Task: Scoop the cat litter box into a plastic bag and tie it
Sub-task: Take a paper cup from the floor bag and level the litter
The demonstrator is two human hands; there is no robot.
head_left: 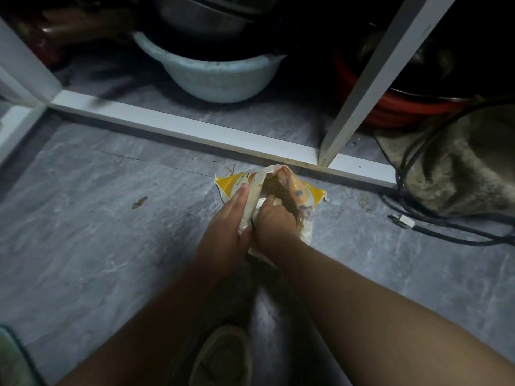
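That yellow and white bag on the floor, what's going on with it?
A person crouched over a grey tiled floor is handling the yellow and white bag with both hands. The left hand holds one side of its opening, fingers laid along the edge, while the right hand grips the other side, so the mouth stands open and brown granules show inside. The bag is not tied. Behind it, a pale plastic basin sits under a white-framed shelf, and black cables lie to the right.

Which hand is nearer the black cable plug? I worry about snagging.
Right. The right hand grips the bag on the plug's side; the left hand lies beyond it.
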